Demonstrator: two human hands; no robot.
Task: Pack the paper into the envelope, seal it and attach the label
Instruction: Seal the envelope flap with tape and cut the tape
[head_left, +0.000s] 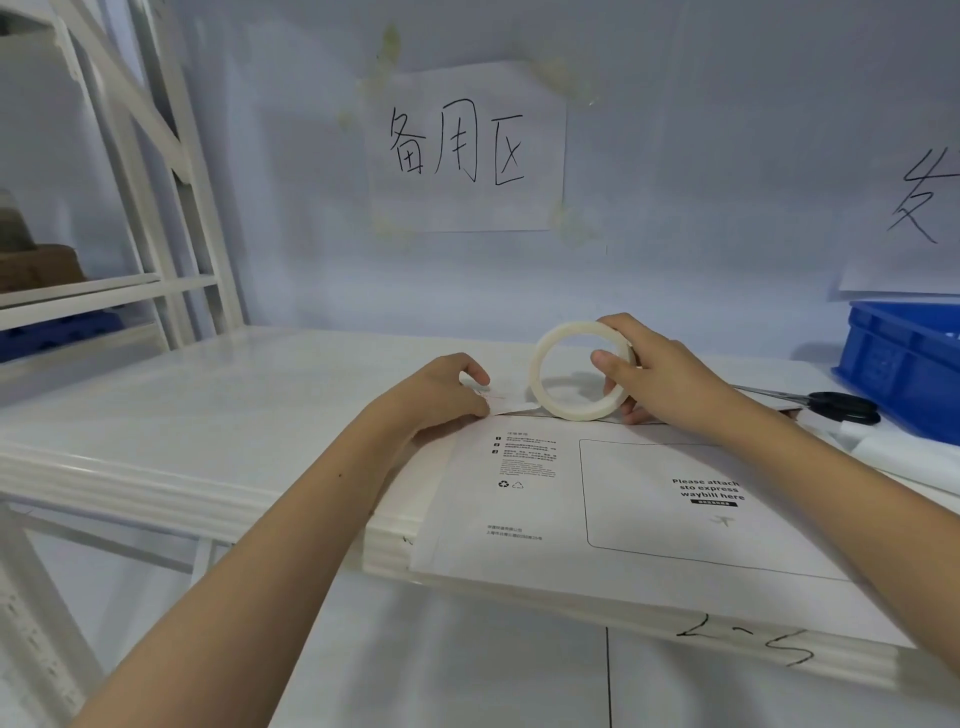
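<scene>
Envelope (597, 509), white, lies flat nearest me, printed face up, its near edge overhanging the front lip of the white table (208, 415). The waybill box printed on it is bare, so I judge the label not yet attached; I see no label anywhere in view. No loose paper shows either, so I take the sheet to be already inside, though I cannot confirm that.

Left hand (441, 389) sits at the envelope's far left corner. Its thumb and forefinger pinch the free end of the tape strip (506, 402), holding it low over the corner.

Right hand (660, 376) grips the tape roll (579, 370), thumb through the core and fingers curled round the outside, with the roll standing on edge at the envelope's far edge. The strip runs from the roll to the left fingers, so I judge sealing to be the step in hand: the strip must be laid along the flap, pressed down and cut.

Scissors (826, 404) lie further right on the table, untouched, just beside a blue crate (904, 358). Behind everything, a handwritten paper sign (467, 145) is taped to the wall, and a white shelf rack (130, 208) stands to the far left.
</scene>
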